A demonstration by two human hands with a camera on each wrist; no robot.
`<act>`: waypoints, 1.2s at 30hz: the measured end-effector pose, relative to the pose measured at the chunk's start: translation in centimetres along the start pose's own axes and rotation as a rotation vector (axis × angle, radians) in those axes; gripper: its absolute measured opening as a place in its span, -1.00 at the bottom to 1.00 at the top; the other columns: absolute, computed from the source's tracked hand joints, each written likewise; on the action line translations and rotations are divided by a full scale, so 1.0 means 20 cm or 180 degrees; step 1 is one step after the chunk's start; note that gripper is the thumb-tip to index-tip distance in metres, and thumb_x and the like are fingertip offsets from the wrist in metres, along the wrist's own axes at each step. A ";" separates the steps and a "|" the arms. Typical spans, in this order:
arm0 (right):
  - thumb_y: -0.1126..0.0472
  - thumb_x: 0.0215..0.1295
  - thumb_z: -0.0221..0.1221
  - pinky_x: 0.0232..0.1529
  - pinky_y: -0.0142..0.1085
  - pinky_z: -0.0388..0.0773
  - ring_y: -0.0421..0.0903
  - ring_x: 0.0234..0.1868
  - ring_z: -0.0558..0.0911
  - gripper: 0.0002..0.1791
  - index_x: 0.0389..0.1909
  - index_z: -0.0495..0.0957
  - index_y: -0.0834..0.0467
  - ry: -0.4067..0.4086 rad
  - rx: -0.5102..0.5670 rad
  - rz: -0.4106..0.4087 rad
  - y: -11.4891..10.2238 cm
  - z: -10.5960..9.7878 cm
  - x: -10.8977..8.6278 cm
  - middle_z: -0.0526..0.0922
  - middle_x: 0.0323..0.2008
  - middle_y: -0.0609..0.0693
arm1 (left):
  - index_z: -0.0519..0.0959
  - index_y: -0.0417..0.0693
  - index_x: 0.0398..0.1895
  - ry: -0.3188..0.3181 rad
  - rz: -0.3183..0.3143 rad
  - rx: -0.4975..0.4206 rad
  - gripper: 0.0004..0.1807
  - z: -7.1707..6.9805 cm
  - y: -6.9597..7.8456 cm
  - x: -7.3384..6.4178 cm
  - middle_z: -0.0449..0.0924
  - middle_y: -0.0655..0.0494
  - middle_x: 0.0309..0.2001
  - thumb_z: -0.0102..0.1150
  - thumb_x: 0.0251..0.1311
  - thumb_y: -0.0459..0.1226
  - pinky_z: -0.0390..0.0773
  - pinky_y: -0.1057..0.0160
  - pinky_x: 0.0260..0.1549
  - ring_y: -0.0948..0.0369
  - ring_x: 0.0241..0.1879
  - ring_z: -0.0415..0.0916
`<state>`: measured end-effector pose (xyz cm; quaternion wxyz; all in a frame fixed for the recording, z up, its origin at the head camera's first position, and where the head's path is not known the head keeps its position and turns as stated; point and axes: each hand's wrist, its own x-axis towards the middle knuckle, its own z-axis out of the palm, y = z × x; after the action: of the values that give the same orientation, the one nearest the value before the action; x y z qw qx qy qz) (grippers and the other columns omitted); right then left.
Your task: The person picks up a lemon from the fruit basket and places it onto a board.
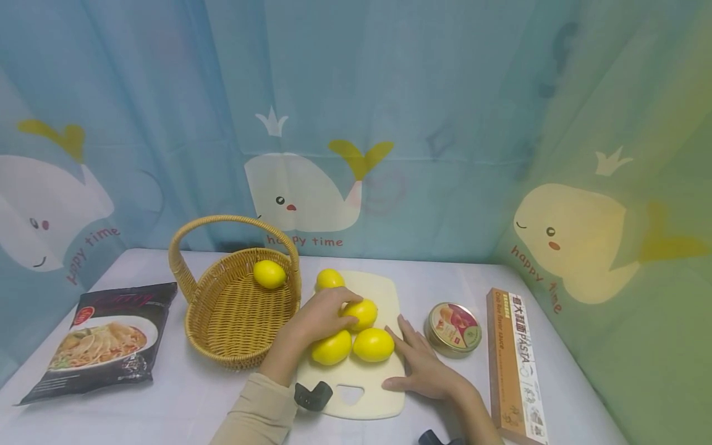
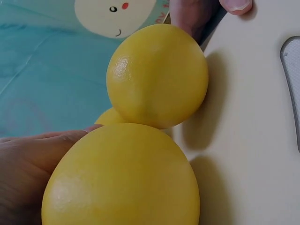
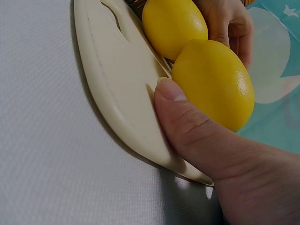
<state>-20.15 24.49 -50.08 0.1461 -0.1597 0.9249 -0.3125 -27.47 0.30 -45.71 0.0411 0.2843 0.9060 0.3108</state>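
Several yellow lemons lie on a cream cutting board. My left hand reaches over the board and grips the middle lemon, thumb on its near side and fingers on its far side. Just below it are the front left lemon and the front right lemon; another lemon sits at the far left corner. My right hand rests at the board's right edge with fingers spread. In the right wrist view its thumb lies on the board beside a lemon.
A wicker basket with a tall handle stands left of the board, one lemon inside. Farther left lies a black noodle packet. To the right are a round tin and a long pasta box. A whale-print curtain hangs behind.
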 end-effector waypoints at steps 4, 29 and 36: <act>-0.26 -0.03 0.32 0.43 0.23 -0.36 0.21 0.51 -0.29 0.07 0.46 0.08 0.06 -0.0014 0.0004 0.0019 0.00 0.00 0.00 -0.33 0.52 0.16 | 0.54 0.00 0.13 0.0015 -0.0011 0.0022 -0.55 0.00 0.00 0.00 0.58 0.15 0.11 0.28 0.14 -0.20 0.41 0.12 0.24 0.15 0.18 0.46; -0.27 -0.04 0.32 0.43 0.22 -0.34 0.20 0.51 -0.28 0.08 0.46 0.09 0.06 -0.0003 -0.0007 0.0010 -0.01 0.01 0.00 -0.33 0.52 0.16 | 0.53 0.08 0.15 0.0195 -0.0111 0.0207 -0.55 -0.31 0.19 -0.22 0.53 0.18 0.16 0.23 0.18 -0.08 0.38 0.08 0.26 0.15 0.21 0.42; -0.26 -0.05 0.33 0.43 0.22 -0.34 0.19 0.51 -0.28 0.08 0.46 0.09 0.06 -0.0006 0.0010 0.0029 0.01 0.00 0.00 -0.33 0.52 0.15 | 0.52 0.08 0.16 0.0158 -0.0333 0.0046 -0.54 -0.52 0.15 -0.39 0.57 0.18 0.10 0.21 0.20 -0.03 0.48 0.05 0.14 0.14 0.09 0.49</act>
<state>-20.17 24.57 -50.16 0.1486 -0.1555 0.9250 -0.3132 -22.08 -7.67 -36.41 0.0327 0.2290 0.9226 0.3086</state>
